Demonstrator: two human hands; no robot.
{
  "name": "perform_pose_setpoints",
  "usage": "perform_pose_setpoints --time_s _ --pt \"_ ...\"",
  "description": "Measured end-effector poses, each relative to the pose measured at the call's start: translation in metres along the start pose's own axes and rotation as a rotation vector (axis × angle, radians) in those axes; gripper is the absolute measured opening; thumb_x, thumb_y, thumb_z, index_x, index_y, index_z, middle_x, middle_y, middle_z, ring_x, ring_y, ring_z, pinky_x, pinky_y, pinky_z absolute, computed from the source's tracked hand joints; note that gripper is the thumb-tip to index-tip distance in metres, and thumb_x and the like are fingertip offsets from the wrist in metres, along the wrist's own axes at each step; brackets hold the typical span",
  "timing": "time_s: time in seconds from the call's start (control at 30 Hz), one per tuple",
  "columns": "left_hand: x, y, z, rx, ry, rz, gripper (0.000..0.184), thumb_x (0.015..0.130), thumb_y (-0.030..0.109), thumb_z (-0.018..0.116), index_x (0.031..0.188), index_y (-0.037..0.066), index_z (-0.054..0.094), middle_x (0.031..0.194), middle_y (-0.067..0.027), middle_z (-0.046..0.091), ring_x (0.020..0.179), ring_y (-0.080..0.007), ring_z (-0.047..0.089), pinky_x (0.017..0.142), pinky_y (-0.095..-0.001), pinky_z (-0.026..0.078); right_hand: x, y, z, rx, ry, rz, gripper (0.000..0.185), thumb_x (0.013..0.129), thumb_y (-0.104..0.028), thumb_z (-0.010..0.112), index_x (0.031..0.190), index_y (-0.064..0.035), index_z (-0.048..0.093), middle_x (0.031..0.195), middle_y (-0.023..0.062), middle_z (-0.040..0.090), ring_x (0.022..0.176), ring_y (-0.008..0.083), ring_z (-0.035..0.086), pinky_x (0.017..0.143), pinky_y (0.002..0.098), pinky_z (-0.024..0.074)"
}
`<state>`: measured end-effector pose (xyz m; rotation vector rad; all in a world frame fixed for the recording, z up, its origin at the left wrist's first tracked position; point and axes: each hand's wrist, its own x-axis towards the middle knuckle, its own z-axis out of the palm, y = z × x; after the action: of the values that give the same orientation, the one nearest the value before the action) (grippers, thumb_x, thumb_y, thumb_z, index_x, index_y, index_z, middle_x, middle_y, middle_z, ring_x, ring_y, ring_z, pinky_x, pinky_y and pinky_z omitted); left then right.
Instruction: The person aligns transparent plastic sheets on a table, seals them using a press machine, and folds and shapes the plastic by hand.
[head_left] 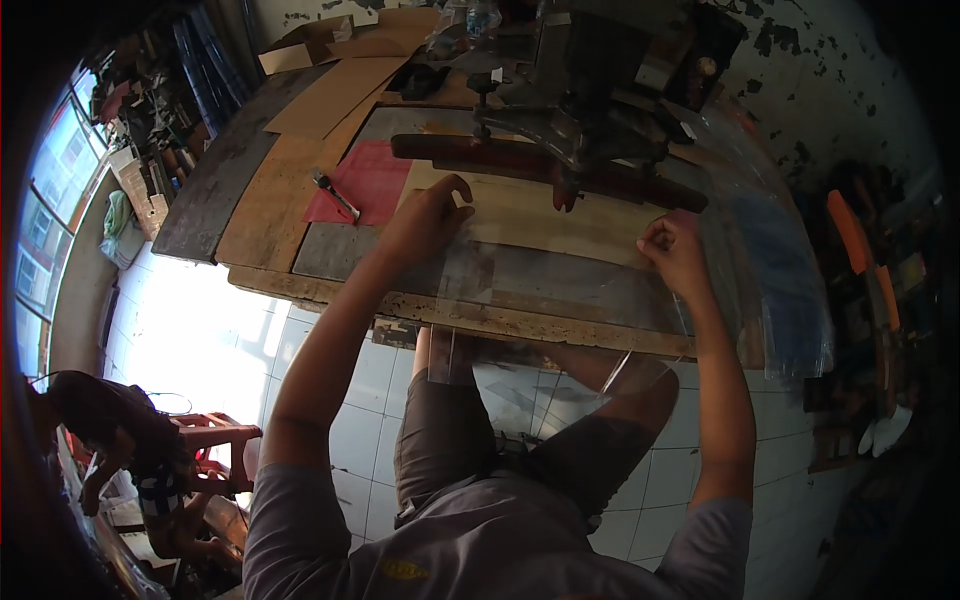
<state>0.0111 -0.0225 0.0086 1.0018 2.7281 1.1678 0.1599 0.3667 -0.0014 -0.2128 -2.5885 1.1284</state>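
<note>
A clear plastic sheet [560, 290] stretches between my hands and hangs over the table's front edge towards my lap. My left hand [430, 218] is at its upper left, fingers curled around the sheet's edge, though the exact contact is hard to see. At the other end, my right hand [674, 250] pinches the upper right corner between thumb and fingers. Beyond them, a pale yellowish board [540, 210] lies flat under a dark metal bar [540, 165] of a press-like machine [570, 130]. Left of my left hand is a red sheet [375, 175] with a cutter knife [337, 196] on it.
The worn wooden table [255, 215] carries cardboard pieces [335, 95] at the back left. Stacked clear plastic sheets [790, 290] drape over its right end. At lower left, another person [130, 450] bends beside a red stool [225, 445]. White floor tiles [350, 440] lie below.
</note>
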Motion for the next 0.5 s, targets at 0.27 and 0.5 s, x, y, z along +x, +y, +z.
perform_pose_setpoints --time_s 0.27,0.5 --pt "0.038 -0.019 0.009 0.088 -0.023 0.096 0.017 0.095 0.010 0.066 0.107 0.001 0.073 0.094 -0.0227 0.075 0.089 -0.0358 0.075 0.082 -0.0437 0.058 0.030 -0.009 0.012 -0.300 -0.031 -0.095 0.011 0.088 -0.006 0.076 0.094 -0.0006 0.070 0.086 0.0138 0.070 0.081 0.0285 0.070 0.075 0.0387 0.0527" --pt "0.033 -0.021 0.017 0.201 0.007 0.145 0.019 0.096 0.012 0.067 0.108 0.000 0.076 0.098 -0.0198 0.074 0.090 -0.0348 0.073 0.083 -0.0419 0.057 0.022 -0.021 0.006 -0.467 -0.002 -0.181 0.012 0.090 -0.009 0.075 0.099 -0.0008 0.076 0.099 0.0170 0.069 0.090 0.0349 0.068 0.081 0.0428 0.0538"
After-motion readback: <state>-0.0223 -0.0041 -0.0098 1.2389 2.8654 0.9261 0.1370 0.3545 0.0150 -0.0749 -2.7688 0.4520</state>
